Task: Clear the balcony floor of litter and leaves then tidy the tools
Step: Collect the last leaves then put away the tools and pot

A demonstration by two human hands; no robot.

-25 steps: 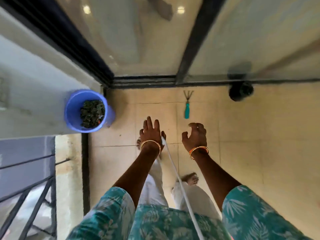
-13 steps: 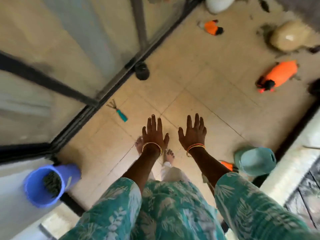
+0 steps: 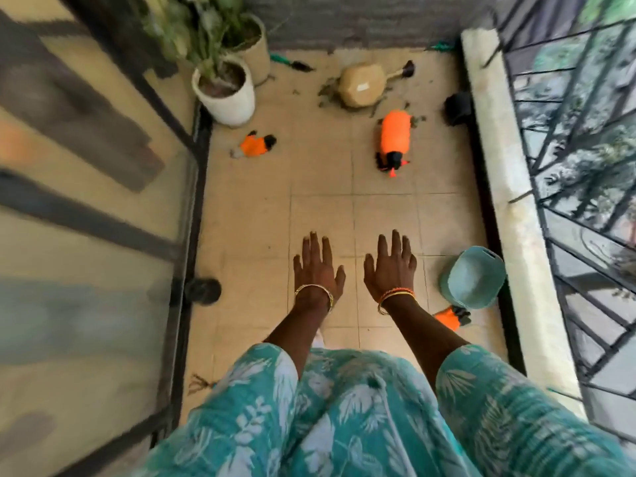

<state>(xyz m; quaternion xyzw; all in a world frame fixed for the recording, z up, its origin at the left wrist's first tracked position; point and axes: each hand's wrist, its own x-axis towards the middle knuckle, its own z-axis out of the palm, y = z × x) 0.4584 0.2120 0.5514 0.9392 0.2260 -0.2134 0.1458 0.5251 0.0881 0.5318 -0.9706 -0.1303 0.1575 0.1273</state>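
Orange plastic marks the large sprayer bottle [image 3: 394, 136], which lies on its side on the tiled balcony floor [image 3: 320, 173] well beyond the fingers of the right hand [image 3: 390, 270]; its long axis runs away from the person, with the black nozzle end pointing back toward the fingers. A smaller orange bottle [image 3: 254, 145] lies beyond and left of the left hand [image 3: 316, 270], its long axis across the floor. Both hands hover palm down, fingers straight and slightly spread, holding nothing. Dark leaf litter [image 3: 328, 92] surrounds an overturned beige pot [image 3: 361, 85] farther out. Just right of the right fingers stands a teal bucket [image 3: 473, 277].
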